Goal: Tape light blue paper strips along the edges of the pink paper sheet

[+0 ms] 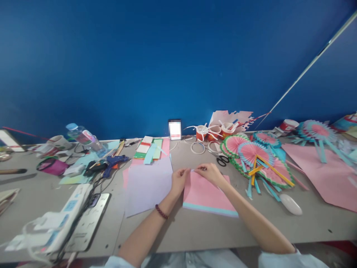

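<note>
Pink paper (208,190) with light blue and lilac edges showing below it lies in front of me on the grey table. At its top left corner, my left hand (180,180) pinches the paper's far edge with closed fingers. Just to the right, my right hand (209,172) is closed on the same far edge, fingertips together. A lilac sheet (149,186) lies flat left of my left hand. Black-handled scissors (222,160) rest beyond my right hand.
Folded paper fans (256,152) and a white mouse (290,204) lie to the right. Red cups (201,133) stand at the back. On the left are a blue glue gun (115,163), a bottle (86,137), a power strip (67,216) and a phone (89,223).
</note>
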Available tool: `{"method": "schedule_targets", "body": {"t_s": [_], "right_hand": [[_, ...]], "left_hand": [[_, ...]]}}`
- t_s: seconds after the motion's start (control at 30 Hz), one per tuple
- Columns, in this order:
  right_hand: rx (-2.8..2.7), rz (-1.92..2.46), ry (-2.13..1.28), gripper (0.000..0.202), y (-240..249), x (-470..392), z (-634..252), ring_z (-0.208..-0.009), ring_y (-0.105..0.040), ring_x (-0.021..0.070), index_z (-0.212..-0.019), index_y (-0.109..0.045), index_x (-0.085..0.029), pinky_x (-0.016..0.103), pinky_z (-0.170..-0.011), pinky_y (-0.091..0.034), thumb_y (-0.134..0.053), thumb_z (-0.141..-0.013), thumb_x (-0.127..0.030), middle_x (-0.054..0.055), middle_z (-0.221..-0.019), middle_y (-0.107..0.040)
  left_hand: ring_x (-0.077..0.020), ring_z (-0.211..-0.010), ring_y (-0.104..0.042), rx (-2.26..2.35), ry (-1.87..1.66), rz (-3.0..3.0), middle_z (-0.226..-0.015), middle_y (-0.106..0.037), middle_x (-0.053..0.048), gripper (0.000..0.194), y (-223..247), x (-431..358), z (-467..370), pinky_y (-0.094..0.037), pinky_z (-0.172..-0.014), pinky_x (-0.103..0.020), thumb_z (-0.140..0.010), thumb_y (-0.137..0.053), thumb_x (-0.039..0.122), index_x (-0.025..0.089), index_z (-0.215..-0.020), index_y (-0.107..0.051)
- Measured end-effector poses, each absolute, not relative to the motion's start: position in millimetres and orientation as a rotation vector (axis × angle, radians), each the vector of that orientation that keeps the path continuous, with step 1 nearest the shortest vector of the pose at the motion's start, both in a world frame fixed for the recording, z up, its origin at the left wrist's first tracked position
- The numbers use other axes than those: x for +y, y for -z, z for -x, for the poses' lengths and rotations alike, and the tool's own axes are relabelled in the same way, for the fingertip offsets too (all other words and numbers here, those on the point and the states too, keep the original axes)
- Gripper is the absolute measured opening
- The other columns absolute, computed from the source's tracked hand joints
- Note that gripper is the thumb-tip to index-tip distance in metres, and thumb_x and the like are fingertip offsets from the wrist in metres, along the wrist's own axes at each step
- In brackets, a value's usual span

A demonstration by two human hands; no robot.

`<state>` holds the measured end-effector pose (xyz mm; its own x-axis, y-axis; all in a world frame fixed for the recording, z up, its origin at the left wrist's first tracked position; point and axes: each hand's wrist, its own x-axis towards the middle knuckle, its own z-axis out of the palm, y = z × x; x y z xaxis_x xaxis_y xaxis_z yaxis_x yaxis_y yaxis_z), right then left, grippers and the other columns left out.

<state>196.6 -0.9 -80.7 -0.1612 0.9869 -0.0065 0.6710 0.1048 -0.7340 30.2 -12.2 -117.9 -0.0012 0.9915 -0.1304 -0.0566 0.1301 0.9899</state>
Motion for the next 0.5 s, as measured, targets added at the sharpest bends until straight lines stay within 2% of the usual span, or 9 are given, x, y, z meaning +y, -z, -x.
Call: {"method": "schedule_targets", "body": {"t_s": [0.23, 0.37, 0.5], "right_hand": [[-1.876, 1.560, -0.869, 0.024, 80.2, 0.4, -195.5, -0.064, -0.061, 0.0173, -0.074, -0.073, -0.019, 0.025, -0.060, -0.041, -0.058, -0.076, -0.037, 0.004, -0.073, -0.072], [-1.848, 1.550, -0.893, 0.027, 78.5, -0.4, -197.0, -0.062, -0.059, 0.0166, -0.073, -0.073, -0.018, 0.024, -0.056, -0.039, -0.057, -0.075, -0.040, 0.003, -0.068, -0.070], [-1.847, 1.533, -0.899, 0.026, 76.0, -2.4, -198.6, -0.062, -0.058, 0.0160, -0.074, -0.073, -0.019, 0.023, -0.056, -0.040, -0.057, -0.075, -0.039, 0.003, -0.068, -0.070]], "left_hand": [[-0.0189, -0.073, -0.063, 1.194, -1.183, -1.020, -0.080, -0.072, -0.008, 0.033, 115.1, -13.9, -29.5, -0.046, -0.068, -0.027, -0.069, -0.068, 0.045, 0.013, -0.077, -0.071], [-0.0179, -0.071, -0.064, 1.093, -1.143, -0.939, -0.080, -0.073, -0.008, 0.033, 111.8, -13.2, -30.6, -0.047, -0.067, -0.027, -0.062, -0.075, 0.042, 0.013, -0.078, -0.070], [-0.0150, -0.061, -0.062, 1.061, -1.084, -0.879, -0.072, -0.071, -0.005, 0.048, 110.7, -12.6, -31.5, -0.046, -0.059, -0.025, -0.055, -0.081, 0.041, 0.013, -0.092, -0.068]]}}
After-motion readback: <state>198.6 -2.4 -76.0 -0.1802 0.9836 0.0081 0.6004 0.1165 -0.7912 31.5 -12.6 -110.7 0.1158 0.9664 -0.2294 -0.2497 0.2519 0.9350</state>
